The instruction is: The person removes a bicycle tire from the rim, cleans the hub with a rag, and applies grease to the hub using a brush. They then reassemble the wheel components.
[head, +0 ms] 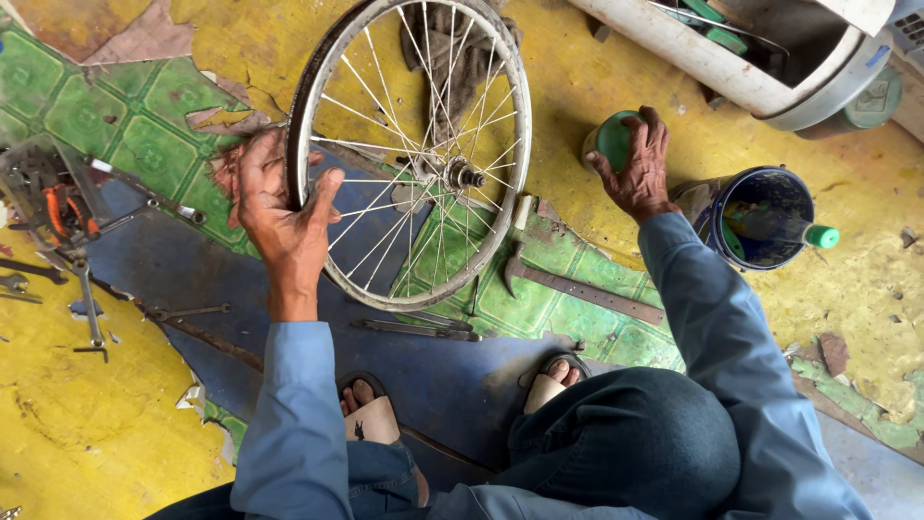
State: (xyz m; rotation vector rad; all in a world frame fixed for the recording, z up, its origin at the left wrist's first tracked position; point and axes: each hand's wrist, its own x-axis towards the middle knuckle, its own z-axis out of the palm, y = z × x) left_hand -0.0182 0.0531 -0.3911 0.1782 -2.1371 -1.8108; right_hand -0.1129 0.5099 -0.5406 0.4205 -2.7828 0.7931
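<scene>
A bare bicycle wheel (500, 125) with silver spokes and a centre hub (460, 175) stands on the floor in front of me. My left hand (277, 197) grips its rim on the left side. My right hand (640, 164) rests on top of a small green round tin (608, 141) on the floor to the right of the wheel, fingers curled over it.
A blue bucket (770, 183) holding a green-capped bottle (784, 226) stands at right. A hammer (577, 284) lies below the wheel, a flat metal tool (414, 329) near my feet. Pliers and wrenches (58, 221) are scattered at left. A white tub (741, 72) sits top right.
</scene>
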